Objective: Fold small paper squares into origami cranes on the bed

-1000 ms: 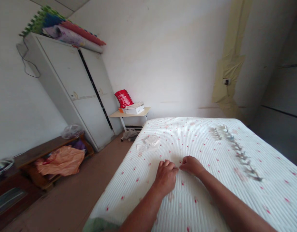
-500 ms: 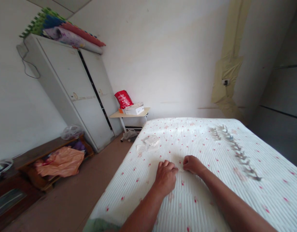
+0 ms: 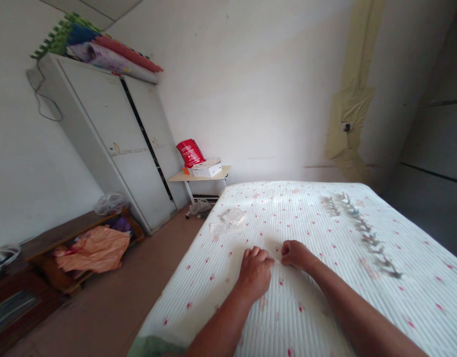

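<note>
Close together on the bed (image 3: 298, 307), both my hands work at a small white piece of paper (image 3: 277, 262), which hardly stands out from the white cover. My left hand (image 3: 256, 272) rests low with its fingers bent and closed, thumb and fingertip at the paper's left side. From the right, my right hand (image 3: 295, 254) pinches the other side with curled fingers. Most of the paper is hidden by the fingers. Beyond my left hand lies a stack of white paper squares (image 3: 233, 216), with a printed wrapper (image 3: 226, 228) beside it.
Several small folded paper figures (image 3: 373, 243), shaped like birds, stand in rows on the bed's right side. A small table (image 3: 176, 177) behind the bed bears a red bag (image 3: 190, 152) and a white box (image 3: 208, 169). A grey cabinet (image 3: 101, 124) stands left.
Both hands stay almost where they were. My right hand's fingers have shifted very slightly at the paper; nothing else has visibly moved.
</note>
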A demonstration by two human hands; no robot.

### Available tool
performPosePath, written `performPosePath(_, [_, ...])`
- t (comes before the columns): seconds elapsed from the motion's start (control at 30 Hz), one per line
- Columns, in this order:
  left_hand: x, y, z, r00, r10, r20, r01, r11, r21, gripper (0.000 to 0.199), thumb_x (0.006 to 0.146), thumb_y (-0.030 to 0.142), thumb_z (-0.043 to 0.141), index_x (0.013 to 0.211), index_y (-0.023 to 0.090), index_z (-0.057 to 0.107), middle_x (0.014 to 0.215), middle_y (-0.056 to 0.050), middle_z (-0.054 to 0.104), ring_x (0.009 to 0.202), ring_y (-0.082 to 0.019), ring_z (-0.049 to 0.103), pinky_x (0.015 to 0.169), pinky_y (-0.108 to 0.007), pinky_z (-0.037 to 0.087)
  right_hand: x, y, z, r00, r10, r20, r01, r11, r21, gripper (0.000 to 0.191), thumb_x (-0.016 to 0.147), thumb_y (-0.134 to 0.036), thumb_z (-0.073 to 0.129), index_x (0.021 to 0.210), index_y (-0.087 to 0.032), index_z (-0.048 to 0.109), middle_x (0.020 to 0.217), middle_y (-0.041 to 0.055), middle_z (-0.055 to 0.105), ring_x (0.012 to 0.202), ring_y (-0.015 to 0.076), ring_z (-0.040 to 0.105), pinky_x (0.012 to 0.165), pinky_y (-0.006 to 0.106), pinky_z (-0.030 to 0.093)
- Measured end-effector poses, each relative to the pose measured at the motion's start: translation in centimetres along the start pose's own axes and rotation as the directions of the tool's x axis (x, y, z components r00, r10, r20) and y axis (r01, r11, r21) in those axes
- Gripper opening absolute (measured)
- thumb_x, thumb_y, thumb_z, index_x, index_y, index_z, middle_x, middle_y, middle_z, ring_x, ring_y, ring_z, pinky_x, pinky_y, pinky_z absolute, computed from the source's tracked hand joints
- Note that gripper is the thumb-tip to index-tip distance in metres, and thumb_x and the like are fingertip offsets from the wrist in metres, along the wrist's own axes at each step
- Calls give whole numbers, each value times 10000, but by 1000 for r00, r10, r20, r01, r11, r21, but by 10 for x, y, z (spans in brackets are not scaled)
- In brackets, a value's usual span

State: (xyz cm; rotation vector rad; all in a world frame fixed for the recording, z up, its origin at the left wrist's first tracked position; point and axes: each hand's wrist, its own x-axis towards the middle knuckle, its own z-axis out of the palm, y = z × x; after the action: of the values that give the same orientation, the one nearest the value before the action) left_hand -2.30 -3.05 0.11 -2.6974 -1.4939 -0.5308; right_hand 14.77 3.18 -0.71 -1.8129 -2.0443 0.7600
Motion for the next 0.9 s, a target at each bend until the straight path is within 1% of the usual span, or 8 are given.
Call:
performPosePath(0.27, [-1,0,-4,1000,-4,17,4,1000,-7,245,779,145,475,938,243,631,910,-35,594,934,-187,429,775,-329,321,-7,-1,-10,997,39,70,-46,993,106,124,522,-57,509,590,-158,533,435,-60,461,387,59,427,396,166,282])
performPosePath(0.37, [0,0,-5,1000,-2,24,2,1000,-16,235,781,148,477,930,239,633,916,-35,593,936,-182,431,776,-330,322,-9,-1,-13,988,77,137,-103,976,194,97,586,-90,486,630,-165,527,403,-75,416,340,55,375,380,176,270])
performPosePath(0.43, [0,1,-4,1000,-8,19,8,1000,-18,225,788,153,474,918,238,637,910,-33,594,934,-179,433,777,-331,322,-8,-1,-12,985,88,148,-117,972,204,53,629,-141,494,654,-166,533,417,-69,428,345,59,377,384,182,270])
performPosePath(0.47, [0,1,-4,1000,-13,16,13,1000,-20,223,791,155,474,915,239,639,906,-32,595,933,-179,433,776,-332,322,-7,-1,-10,989,79,122,-100,979,178,28,635,-174,518,650,-164,539,437,-60,448,369,64,398,395,185,274])
performPosePath(0.6, [-1,2,-2,1000,-31,-1,31,998,-56,250,792,157,473,939,258,649,898,-37,603,931,-184,443,783,-337,323,-5,-2,-2,999,9,-33,-10,999,-46,109,557,-235,631,612,-164,568,575,-13,554,547,103,494,473,198,296])
performPosePath(0.7, [0,-1,1,998,-64,-24,61,991,-121,295,773,143,476,955,287,657,893,-32,613,927,-183,459,799,-339,328,-5,-4,0,999,20,-38,-26,989,-143,114,560,-234,634,647,-174,591,638,1,589,598,118,517,506,208,299])
performPosePath(0.8, [5,-5,8,984,-174,-30,165,966,-197,260,742,157,508,870,295,687,872,-7,624,895,-164,488,791,-315,345,-6,-5,0,999,29,-28,-33,986,-165,123,579,-242,628,681,-178,602,659,10,599,615,125,528,512,213,294])
performPosePath(0.9, [14,-6,13,945,-327,-9,317,923,-218,134,727,259,564,757,270,694,840,16,634,878,-150,511,799,-295,351,-6,-5,-1,999,25,-29,-29,986,-166,134,581,-244,631,696,-179,607,680,17,606,626,129,533,513,213,291])
